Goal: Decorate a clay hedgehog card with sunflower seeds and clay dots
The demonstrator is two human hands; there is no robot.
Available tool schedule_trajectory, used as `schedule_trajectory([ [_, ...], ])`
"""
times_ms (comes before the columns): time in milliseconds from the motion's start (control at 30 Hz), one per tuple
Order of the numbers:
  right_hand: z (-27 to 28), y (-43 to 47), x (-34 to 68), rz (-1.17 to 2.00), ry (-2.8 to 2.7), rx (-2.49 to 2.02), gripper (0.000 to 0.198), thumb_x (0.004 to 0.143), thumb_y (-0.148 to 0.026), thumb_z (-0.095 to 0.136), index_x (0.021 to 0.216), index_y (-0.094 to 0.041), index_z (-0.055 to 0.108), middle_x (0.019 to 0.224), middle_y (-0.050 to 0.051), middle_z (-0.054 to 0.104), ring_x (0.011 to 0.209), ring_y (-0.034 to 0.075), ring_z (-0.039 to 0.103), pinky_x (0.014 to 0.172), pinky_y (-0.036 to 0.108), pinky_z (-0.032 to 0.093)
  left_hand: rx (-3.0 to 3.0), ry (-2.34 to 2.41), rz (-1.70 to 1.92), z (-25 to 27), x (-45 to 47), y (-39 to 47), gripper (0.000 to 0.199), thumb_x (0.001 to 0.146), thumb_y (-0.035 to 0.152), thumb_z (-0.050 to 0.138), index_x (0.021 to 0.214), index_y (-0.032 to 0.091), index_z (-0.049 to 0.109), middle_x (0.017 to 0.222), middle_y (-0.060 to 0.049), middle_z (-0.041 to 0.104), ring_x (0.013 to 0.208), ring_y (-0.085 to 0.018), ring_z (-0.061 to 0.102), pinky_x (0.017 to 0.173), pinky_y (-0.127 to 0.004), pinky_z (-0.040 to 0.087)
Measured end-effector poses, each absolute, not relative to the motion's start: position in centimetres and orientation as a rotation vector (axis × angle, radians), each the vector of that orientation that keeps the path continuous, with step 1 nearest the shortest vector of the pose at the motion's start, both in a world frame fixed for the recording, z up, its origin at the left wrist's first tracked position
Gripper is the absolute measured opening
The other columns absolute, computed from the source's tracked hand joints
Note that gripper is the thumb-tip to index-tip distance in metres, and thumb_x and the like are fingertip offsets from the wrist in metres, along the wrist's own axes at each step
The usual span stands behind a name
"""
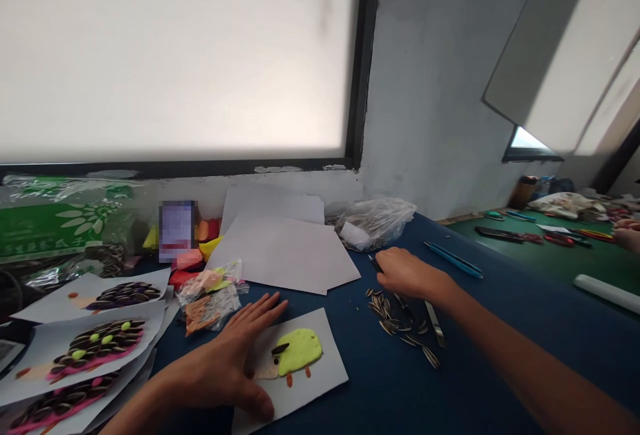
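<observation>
My left hand point(227, 358) lies with fingers spread over the left side of a white card point(327, 368). On the card is a yellow-green clay hedgehog point(303, 349) with a pale snout, small brown feet and a dark sunflower seed point(280, 349) near its head. My right hand point(407, 273) is closed just behind a loose pile of striped sunflower seeds point(387, 315). A small dark tip point(374, 262) pokes out from its fingers; what it belongs to is hidden. A flat metal tool point(435, 325) lies beside the pile, under my right forearm.
Finished-looking seed hedgehog cards point(100, 348) overlap at the left. Behind lie bagged clay point(213, 298), white sheets point(290, 255), a blurred-out phone point(177, 231) and a crumpled plastic bag point(377, 221). Blue tweezers point(453, 259) rest at right. Another person's hand point(627, 231) shows at the far right.
</observation>
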State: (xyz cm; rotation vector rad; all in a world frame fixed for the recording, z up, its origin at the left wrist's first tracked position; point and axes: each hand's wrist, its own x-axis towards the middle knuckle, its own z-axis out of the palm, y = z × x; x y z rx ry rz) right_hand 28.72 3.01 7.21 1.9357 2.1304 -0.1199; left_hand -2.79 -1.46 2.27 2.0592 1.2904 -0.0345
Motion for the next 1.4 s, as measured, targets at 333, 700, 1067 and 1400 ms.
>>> schedule_trajectory([
  [333, 8.3, -1.0, 30.1, -0.102, 2.009, 2.055, 0.025, 0.080, -0.016, 0.047, 0.083, -0.008, 0.070, 0.082, 0.019, 0.068, 0.078, 0.029, 0.067, 0.054, 0.028, 0.037, 2.092, 1.300, -0.048, 2.5, -2.7, -1.7, 0.119, 0.056, 0.060, 0.079, 0.151, 0.030, 0.013, 0.160, 0.000, -0.004, 0.144, -0.034, -0.006, 0.116, -0.051, 0.010],
  [700, 6.9, -2.0, 30.2, -0.278, 1.913, 2.117, 0.022, 0.077, -0.010, 0.050, 0.069, -0.011, 0.070, 0.062, 0.012, 0.068, 0.079, 0.024, 0.068, 0.076, 0.032, 0.045, 2.110, 1.275, -0.015, 1.8, -3.1, -1.4, 0.118, 0.056, 0.066, 0.077, 0.150, 0.035, 0.013, 0.160, 0.001, -0.003, 0.144, -0.035, -0.005, 0.115, -0.053, 0.013],
  [1067, 7.6, -0.5, 29.8, -0.192, 1.996, 2.156, 0.026, 0.086, -0.018, 0.046, 0.082, -0.008, 0.069, 0.077, 0.017, 0.069, 0.075, 0.026, 0.067, 0.062, 0.029, 0.044, 2.108, 1.271, -0.005, 1.7, -3.1, -1.4, 0.119, 0.054, 0.065, 0.078, 0.150, 0.035, 0.013, 0.159, 0.001, -0.003, 0.143, -0.036, -0.005, 0.115, -0.055, 0.012],
  [1400, 6.4, -0.8, 31.1, -0.138, 1.784, 2.188, 0.034, 0.093, -0.032, 0.058, 0.122, -0.015, 0.055, 0.122, 0.010, 0.057, 0.101, 0.022, 0.061, 0.084, 0.042, 0.053, 2.146, 1.263, -0.011, 1.5, -3.1, -1.3, 0.117, 0.056, 0.066, 0.076, 0.150, 0.033, 0.015, 0.159, -0.001, -0.001, 0.143, -0.038, -0.005, 0.114, -0.057, 0.012],
])
